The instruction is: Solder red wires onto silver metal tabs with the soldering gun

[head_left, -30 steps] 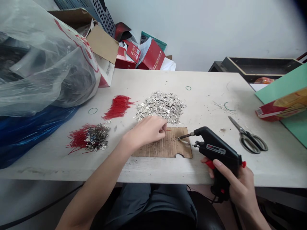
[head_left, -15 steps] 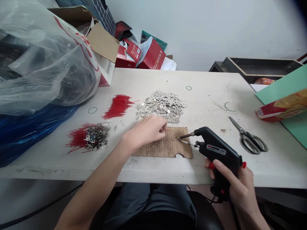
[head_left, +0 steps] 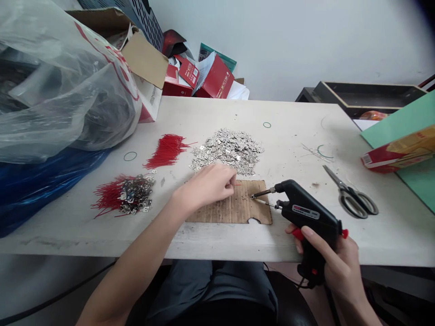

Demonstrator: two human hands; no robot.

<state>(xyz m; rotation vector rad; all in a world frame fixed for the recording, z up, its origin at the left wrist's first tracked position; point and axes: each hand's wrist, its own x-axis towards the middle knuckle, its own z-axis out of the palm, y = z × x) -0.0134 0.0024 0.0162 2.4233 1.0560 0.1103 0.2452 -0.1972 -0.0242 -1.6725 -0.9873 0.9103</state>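
Note:
My left hand (head_left: 214,184) is closed in a pinch over a piece of cardboard (head_left: 217,213), with a short length of red wire (head_left: 238,184) poking out past the fingers. My right hand (head_left: 335,258) grips a black soldering gun (head_left: 311,217), a finger at its red trigger. The gun's tip and the thin solder feed below it meet low over the cardboard, right of my left hand. Behind the cardboard lies a heap of small silvery metal tabs (head_left: 229,147). Whether a tab sits under the tip is too small to tell.
A bundle of red wires (head_left: 166,151) lies left of the tabs. Nearer, wires joined to tabs (head_left: 136,194) form a pile. Scissors (head_left: 353,194) rest at right, near a red and yellow box (head_left: 399,149). A large plastic bag (head_left: 68,90) covers the far left.
The finger at the soldering gun's trigger has shifted slightly outward. Both hands otherwise keep their places, and the view has moved a touch.

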